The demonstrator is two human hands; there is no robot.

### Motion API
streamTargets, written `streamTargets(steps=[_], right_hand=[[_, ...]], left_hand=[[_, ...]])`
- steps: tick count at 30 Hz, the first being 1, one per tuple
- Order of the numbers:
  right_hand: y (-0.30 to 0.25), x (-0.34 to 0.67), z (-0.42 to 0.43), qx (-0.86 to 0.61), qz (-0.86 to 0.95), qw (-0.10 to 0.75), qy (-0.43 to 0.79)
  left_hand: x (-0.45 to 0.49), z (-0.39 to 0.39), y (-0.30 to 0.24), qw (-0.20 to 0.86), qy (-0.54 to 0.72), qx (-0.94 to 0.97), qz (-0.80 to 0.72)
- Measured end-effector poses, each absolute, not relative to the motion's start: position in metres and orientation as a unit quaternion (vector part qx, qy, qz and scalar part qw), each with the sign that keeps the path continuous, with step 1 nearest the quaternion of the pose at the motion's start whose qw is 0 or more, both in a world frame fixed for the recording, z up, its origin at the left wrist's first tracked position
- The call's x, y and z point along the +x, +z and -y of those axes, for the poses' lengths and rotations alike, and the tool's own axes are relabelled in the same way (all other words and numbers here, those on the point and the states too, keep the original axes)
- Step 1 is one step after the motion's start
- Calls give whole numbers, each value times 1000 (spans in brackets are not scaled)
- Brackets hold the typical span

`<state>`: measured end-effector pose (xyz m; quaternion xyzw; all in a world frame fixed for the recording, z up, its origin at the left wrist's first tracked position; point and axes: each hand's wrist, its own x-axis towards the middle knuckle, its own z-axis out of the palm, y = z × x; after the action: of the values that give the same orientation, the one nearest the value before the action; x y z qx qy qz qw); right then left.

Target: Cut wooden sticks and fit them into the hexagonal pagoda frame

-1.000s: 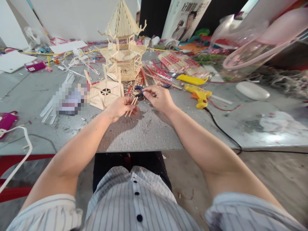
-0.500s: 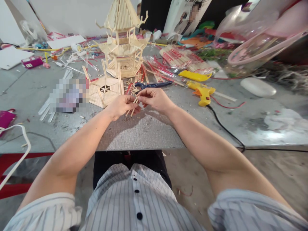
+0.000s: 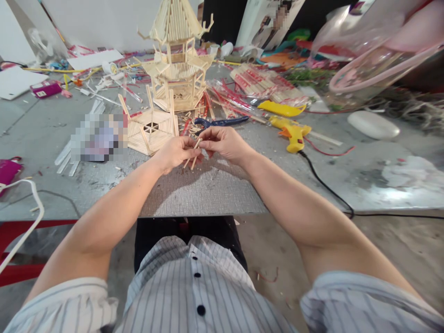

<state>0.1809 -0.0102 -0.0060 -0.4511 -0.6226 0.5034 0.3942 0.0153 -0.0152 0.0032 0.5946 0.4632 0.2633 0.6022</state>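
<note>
My left hand [image 3: 181, 153] is closed around thin wooden sticks [image 3: 194, 161], which slant down between its fingers. Close against it, my right hand [image 3: 222, 141] pinches at the sticks' upper ends. Just behind my left hand lies a hexagonal base made of wooden sticks [image 3: 140, 134], with several short posts standing up from it. Farther back stands a tiered pagoda model [image 3: 176, 60] built from the same kind of sticks. Behind my fingers, dark blue pliers [image 3: 225, 122] lie on the table.
A yellow glue gun [image 3: 293, 134] with a black cord lies to the right, near a yellow-handled tool [image 3: 281, 109]. Wrapped stick packs [image 3: 258, 83] sit at the back. Clear glue sticks [image 3: 65, 161] lie left, and a white oval object [image 3: 373, 125] far right.
The sticks have tilted slightly and shifted a little to the right between my fingers. Both hands stay in nearly the same place.
</note>
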Motion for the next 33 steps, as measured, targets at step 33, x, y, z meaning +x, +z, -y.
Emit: streamTargets(steps=[33], right_hand=[[-13,185,7,-380,643,447,492]], left_hand=[[5,14,14,311,188,807,-465]])
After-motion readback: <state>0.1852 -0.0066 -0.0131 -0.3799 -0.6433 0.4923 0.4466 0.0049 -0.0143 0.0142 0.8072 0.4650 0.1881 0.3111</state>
